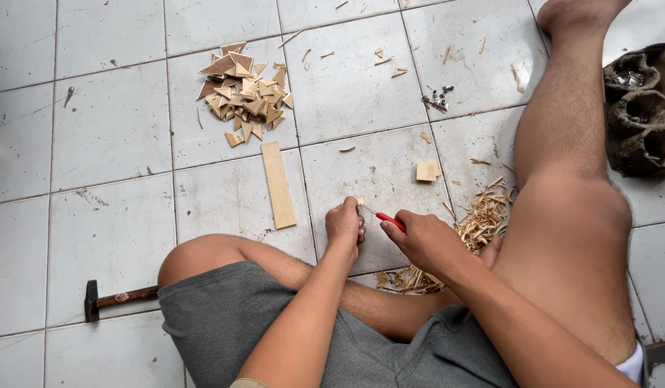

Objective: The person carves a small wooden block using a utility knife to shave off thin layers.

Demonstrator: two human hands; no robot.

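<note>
A person sits on a floor of pale tiles (109, 215), one knee folded left, the other leg stretched up to the right, in grey shorts (232, 316). At the right edge stands one dark moulded tray (645, 136) with three cups showing, small metal bits in the top two.

One heap of triangular wood offcuts (245, 92) lies at upper centre, too many to count. Just below it lies one long flat wood strip (278, 185), apart from the heap. One pile of thin shavings (479, 219) sits against the right thigh and runs down under the right forearm. One hammer (120, 298) with a wooden handle lies at lower left beside the folded knee.

One small square wood block (427, 170) rests above the hands. One small cluster of metal screws or nails (439, 98) lies higher up.

The left hand (345, 224) is curled shut around a small wood piece (360, 202), mostly hidden, held just above the floor. The right hand (418, 241) grips one knife with a red handle (390, 220), its thin blade reaching the wood piece.
</note>
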